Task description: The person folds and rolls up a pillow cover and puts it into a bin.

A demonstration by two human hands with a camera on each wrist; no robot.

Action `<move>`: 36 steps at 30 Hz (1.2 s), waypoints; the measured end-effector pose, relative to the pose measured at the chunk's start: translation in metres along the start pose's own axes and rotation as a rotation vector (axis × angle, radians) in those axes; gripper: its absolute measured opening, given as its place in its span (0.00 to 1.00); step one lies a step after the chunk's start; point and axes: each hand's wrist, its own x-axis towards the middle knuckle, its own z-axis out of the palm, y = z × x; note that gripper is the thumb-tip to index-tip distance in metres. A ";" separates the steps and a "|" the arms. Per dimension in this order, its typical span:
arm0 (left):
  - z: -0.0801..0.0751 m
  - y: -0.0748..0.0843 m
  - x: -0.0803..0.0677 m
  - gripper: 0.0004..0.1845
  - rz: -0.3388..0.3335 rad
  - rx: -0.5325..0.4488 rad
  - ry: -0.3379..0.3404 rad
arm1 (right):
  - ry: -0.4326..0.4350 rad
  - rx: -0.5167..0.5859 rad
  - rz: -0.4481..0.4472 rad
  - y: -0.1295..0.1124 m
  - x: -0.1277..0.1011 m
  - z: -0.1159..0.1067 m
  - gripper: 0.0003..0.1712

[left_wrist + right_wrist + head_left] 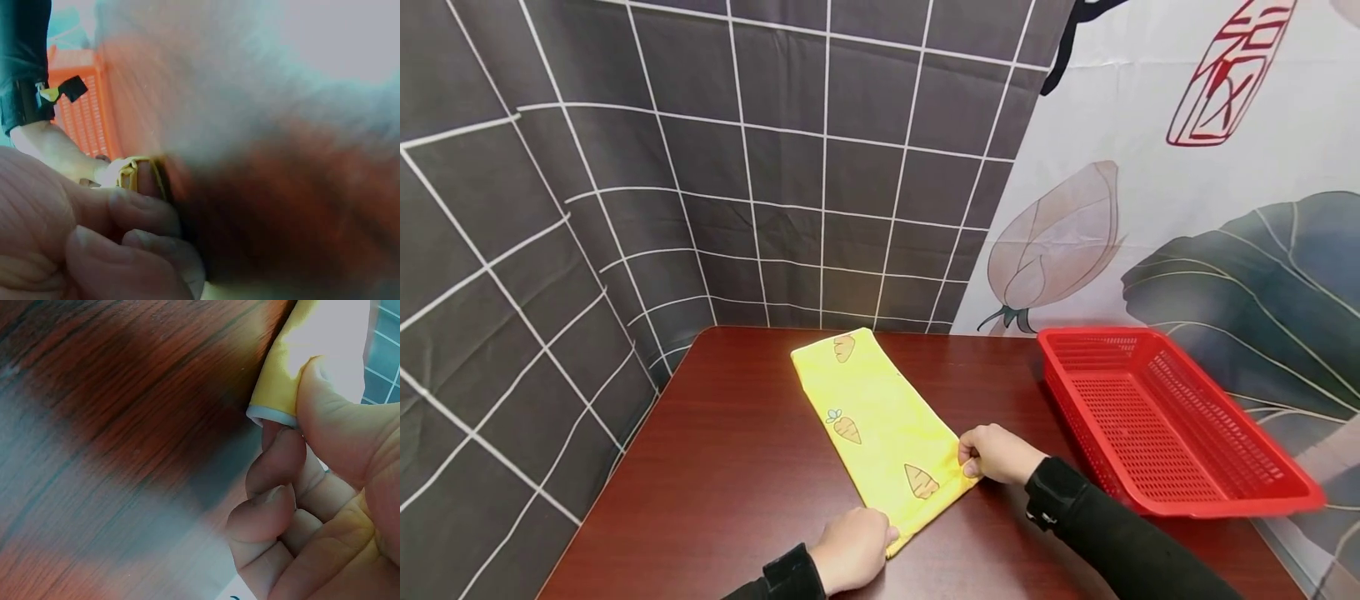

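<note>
Two hands pinch the near end of a yellow cloth printed with orange carrots (880, 425), folded into a long strip and lying flat on a dark reddish wooden table (730, 467). The strip's long axis runs from the table's far edge, near the grey tiled backdrop (625, 167), diagonally toward the person, slanting to the right as it comes closer. Both grips sit at the near short edge, so almost all of the cloth lies away from the hands, toward the far side of the table.

At the near right corner, the right hand (996, 454) holds the cloth; the right wrist view shows the thumb (331, 406) pressed on top of the pale-hemmed edge of the yellow fabric (281, 387) with a curled finger beneath it. At the near left corner, the left hand (850, 550) closes on the cloth, and the left wrist view, though largely blurred, shows fingers (144, 212) curled about a bit of yellow edging (134, 172). The two hands are about equally near the cloth, one at each corner.

Three carrot motifs show on the cloth's upper face, and its surface lies smooth. A red perforated plastic basket (1165, 417) stands on the table to the right, near the right forearm in its black sleeve (1112, 533) and apart from the cloth. Behind it hangs a lotus-printed curtain (1187, 208).
</note>
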 end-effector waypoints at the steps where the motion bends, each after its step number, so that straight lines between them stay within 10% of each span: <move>1: 0.001 -0.001 0.002 0.23 -0.008 0.006 -0.015 | -0.001 0.000 0.006 -0.001 0.000 0.000 0.15; 13: -0.001 -0.002 0.010 0.24 -0.110 0.126 0.047 | -0.012 -0.003 0.043 -0.004 0.001 -0.003 0.14; 21: 0.000 0.012 -0.005 0.05 0.201 0.425 0.348 | 0.008 -0.048 0.019 -0.004 -0.001 -0.002 0.16; 29: 0.004 0.022 -0.010 0.11 0.259 0.490 0.326 | 0.178 -0.253 -0.448 0.007 -0.009 0.009 0.19; 36: 0.005 0.029 -0.010 0.08 0.213 0.275 0.252 | 0.221 -0.269 -0.641 0.018 -0.023 0.011 0.16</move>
